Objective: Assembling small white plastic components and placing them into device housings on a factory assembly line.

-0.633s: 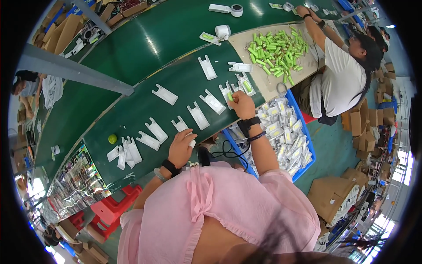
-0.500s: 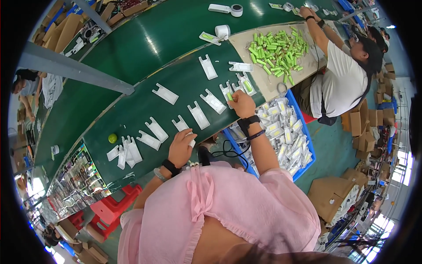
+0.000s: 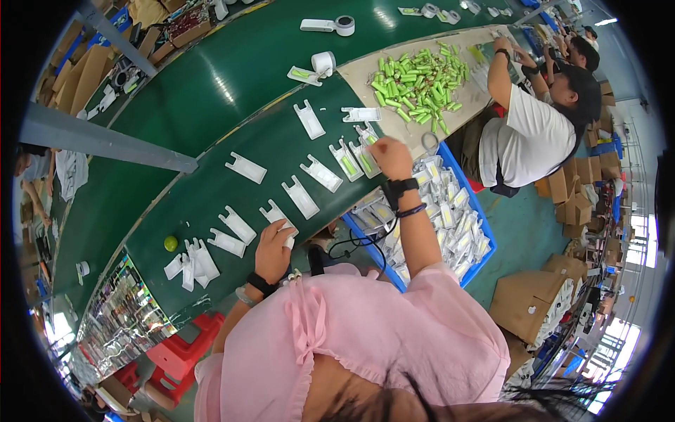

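Note:
My left hand [image 3: 272, 252] is closed over the near end of a white plastic casing [image 3: 276, 213] on the green table, its fingers across it. My right hand [image 3: 391, 159] is at the right end of the row, fingers curled, beside a casing holding a green battery cell [image 3: 370, 139]. Its fingertips hide what they touch. Just left of it lie two casings, each with a green cell: one casing [image 3: 345, 161] and another casing [image 3: 364, 159]. More white casings, such as the casing [image 3: 300, 197] and the casing [image 3: 321, 173], run leftward without visible cells.
Green wired cells [image 3: 422, 81] are heaped on a beige board. A blue crate [image 3: 481, 266] of packed white parts stands below my right arm. A green ball [image 3: 171, 243] sits far left; a co-worker [image 3: 527, 137] works at right. Red stools [image 3: 176, 355] stand lower left.
My right hand has shifted off the casing it covered, leaving the green cell there visible. My left hand remains on the same casing. The whole view has shifted slightly.

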`<action>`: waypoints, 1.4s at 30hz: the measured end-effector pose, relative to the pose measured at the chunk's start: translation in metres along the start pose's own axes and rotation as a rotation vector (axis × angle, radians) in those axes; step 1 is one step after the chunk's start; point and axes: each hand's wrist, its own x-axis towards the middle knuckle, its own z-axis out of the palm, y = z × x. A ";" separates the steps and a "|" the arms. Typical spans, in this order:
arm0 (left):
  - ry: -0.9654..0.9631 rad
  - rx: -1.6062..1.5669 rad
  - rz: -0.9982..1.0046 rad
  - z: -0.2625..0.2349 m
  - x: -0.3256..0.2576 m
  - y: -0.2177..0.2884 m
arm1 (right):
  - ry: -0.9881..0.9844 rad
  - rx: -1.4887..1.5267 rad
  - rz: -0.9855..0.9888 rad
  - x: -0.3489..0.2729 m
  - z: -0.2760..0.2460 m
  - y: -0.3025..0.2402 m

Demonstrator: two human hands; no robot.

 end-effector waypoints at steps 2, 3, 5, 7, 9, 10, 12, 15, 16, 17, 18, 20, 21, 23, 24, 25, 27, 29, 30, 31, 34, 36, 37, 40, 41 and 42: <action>0.004 -0.002 0.002 -0.001 0.001 0.000 | 0.247 -0.049 0.028 0.028 -0.013 0.020; -0.009 -0.011 -0.014 -0.001 0.004 0.001 | 0.353 -0.065 0.048 0.046 -0.018 0.036; -0.024 -0.027 -0.007 0.003 0.005 0.001 | 0.416 -0.089 0.045 0.075 -0.019 0.064; -0.004 0.017 -0.003 0.008 0.001 -0.007 | 0.293 -0.321 0.111 0.101 -0.018 0.073; -0.015 0.041 0.005 0.009 0.000 -0.012 | 0.140 -0.453 0.171 0.113 -0.017 0.072; -0.034 0.035 -0.022 0.007 -0.002 -0.014 | 0.135 -0.491 0.132 0.110 -0.014 0.063; -0.035 0.033 -0.017 0.010 -0.001 -0.014 | 0.061 -0.456 0.171 0.110 -0.016 0.056; -0.038 0.045 -0.013 0.011 0.008 -0.011 | 0.033 -0.369 0.253 0.110 -0.017 0.070; -0.052 0.020 -0.023 0.011 0.011 -0.009 | 0.018 -0.331 0.252 0.108 -0.017 0.072; -0.067 -0.005 -0.032 0.012 0.014 -0.007 | 0.024 -0.325 0.254 0.104 -0.020 0.077; -0.076 0.016 -0.012 0.010 0.017 -0.005 | 0.072 -0.230 0.203 0.094 -0.029 0.068; -0.071 0.012 -0.004 0.011 0.021 -0.004 | 0.126 -0.056 0.113 0.074 -0.050 0.051; -0.072 0.003 0.001 0.011 0.020 -0.004 | 0.122 -0.051 0.111 0.067 -0.051 0.054; -0.079 0.013 0.003 0.011 0.020 -0.004 | 0.017 0.812 0.093 0.055 -0.054 0.059; -0.085 0.006 0.013 0.011 0.022 -0.004 | -0.031 1.042 0.101 0.044 -0.057 0.054; -0.091 -0.001 0.024 0.011 0.023 -0.004 | -0.033 1.044 0.101 0.031 -0.056 0.045; -0.096 -0.001 0.036 0.007 0.029 0.002 | -0.187 1.255 0.109 0.004 -0.053 0.027; -0.098 -0.001 0.045 0.001 0.036 0.010 | -0.272 1.324 0.141 -0.011 -0.049 0.006; -0.102 -0.052 0.061 0.000 0.042 0.012 | -0.294 1.323 0.080 -0.014 -0.038 0.010; -0.111 -0.103 0.079 -0.001 0.049 0.016 | -0.284 1.322 0.083 -0.013 -0.028 0.011; -0.127 -0.154 0.119 -0.003 0.071 0.027 | -0.031 0.866 -0.140 -0.008 -0.010 0.001; -0.118 -0.248 0.075 -0.002 0.075 0.031 | -0.065 0.722 -0.072 -0.014 -0.016 -0.013; -0.110 -0.341 0.034 -0.002 0.078 0.033 | -0.095 0.579 -0.005 -0.018 -0.022 -0.023; -0.099 -0.566 -0.071 0.001 0.073 0.029 | -0.058 0.218 -0.400 -0.049 -0.015 -0.045; -0.110 -0.639 -0.099 0.002 0.072 0.028 | -0.047 0.184 -0.547 -0.061 -0.006 -0.046; -0.109 -0.756 -0.119 0.002 0.071 0.031 | -0.031 0.202 -0.644 -0.073 -0.003 -0.055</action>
